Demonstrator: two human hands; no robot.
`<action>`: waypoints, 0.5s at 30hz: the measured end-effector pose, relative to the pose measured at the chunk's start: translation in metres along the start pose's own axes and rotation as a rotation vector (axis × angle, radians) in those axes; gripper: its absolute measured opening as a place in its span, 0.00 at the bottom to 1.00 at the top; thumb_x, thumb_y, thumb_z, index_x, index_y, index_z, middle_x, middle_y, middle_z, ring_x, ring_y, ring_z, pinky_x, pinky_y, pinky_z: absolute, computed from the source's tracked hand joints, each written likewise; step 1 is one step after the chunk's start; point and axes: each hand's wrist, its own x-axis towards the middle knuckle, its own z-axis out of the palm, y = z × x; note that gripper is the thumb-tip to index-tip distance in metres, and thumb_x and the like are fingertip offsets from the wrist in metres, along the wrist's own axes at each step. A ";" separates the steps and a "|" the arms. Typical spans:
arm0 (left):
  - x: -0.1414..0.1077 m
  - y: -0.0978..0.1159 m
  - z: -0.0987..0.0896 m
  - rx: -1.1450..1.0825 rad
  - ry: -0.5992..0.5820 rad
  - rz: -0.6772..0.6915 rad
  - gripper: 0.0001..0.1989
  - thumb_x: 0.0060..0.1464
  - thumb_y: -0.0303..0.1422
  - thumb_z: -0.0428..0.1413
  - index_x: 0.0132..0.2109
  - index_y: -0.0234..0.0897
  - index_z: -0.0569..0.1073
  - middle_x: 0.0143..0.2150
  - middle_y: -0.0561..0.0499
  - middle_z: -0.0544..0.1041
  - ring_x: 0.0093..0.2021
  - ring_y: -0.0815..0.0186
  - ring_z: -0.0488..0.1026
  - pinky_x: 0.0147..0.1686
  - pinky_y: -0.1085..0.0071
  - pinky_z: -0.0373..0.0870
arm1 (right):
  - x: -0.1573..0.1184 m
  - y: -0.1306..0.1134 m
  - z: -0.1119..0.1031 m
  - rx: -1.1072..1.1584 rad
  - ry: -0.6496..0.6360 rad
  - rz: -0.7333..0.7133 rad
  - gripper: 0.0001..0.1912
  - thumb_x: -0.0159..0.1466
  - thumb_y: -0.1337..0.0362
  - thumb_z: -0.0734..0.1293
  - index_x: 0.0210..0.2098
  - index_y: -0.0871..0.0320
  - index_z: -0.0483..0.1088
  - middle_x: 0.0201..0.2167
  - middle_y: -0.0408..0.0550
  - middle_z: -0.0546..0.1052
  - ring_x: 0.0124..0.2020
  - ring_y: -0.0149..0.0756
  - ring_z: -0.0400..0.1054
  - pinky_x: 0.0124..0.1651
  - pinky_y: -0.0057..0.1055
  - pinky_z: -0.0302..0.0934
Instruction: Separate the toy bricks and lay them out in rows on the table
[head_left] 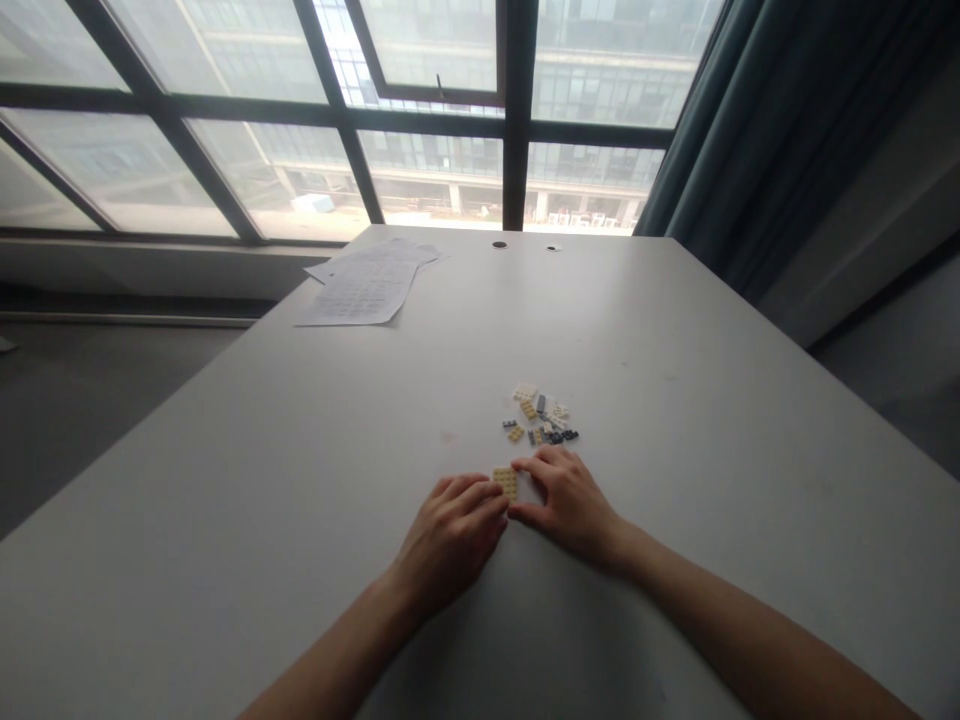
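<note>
Left hand (457,525) and right hand (566,500) gripping tan plate (506,483) between them, just near side of loose bricks (541,404) on table (300,450). Right hand sitting close to bricks; forward slip possibly scattering them.

Tan studded plate (505,484): L side part hidden by L hand (456,530); underside hidden. R hand (568,503): palm hidden. Both forearms (337,650): cut off at btm edge. Loose pcs (541,406) beyond: overlapping, too small to count or ID. Papers (360,292): txt illegible at this size. Surface (300,450): cut off at btm, both sides. Curtain (727,150): cut off at top. Bldg (442,160) outside: washed out, detail lost
</note>
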 end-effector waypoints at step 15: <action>-0.002 -0.001 0.001 -0.043 -0.014 -0.026 0.09 0.57 0.26 0.53 0.45 0.38 0.73 0.45 0.46 0.76 0.46 0.60 0.70 0.46 0.62 0.67 | -0.003 0.000 0.004 -0.007 0.026 -0.008 0.25 0.57 0.53 0.71 0.50 0.56 0.70 0.41 0.51 0.72 0.45 0.43 0.64 0.50 0.40 0.56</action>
